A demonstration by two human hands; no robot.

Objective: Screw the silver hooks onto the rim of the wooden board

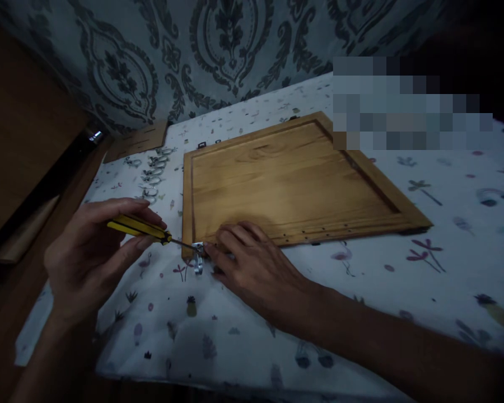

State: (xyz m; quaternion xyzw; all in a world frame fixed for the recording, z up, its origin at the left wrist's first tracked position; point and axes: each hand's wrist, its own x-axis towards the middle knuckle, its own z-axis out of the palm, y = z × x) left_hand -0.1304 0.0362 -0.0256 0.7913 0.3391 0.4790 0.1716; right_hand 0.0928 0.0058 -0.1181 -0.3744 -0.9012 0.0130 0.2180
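Note:
My left hand [94, 252] is closed around the yellow-and-black handle of a screwdriver [138, 226]. The screwdriver's tip meets a small shiny metal latch [198, 260] at the near left corner of a framed wooden panel [273, 173]. On the panel's near edge rests my right hand [252, 263], its index finger and thumb against the latch and the other fingers curled on the wood. The panel lies flat, with a row of small dark holes along its near edge. The screw head, if any, is too small to make out.
Several loose metal latches [153, 173] lie left of the panel, near a piece of brown cardboard [136, 143]. A printed white cloth [235, 347] covers the table. Patterned wallpaper [231, 45] rises behind. At the upper right, a patch is pixelated.

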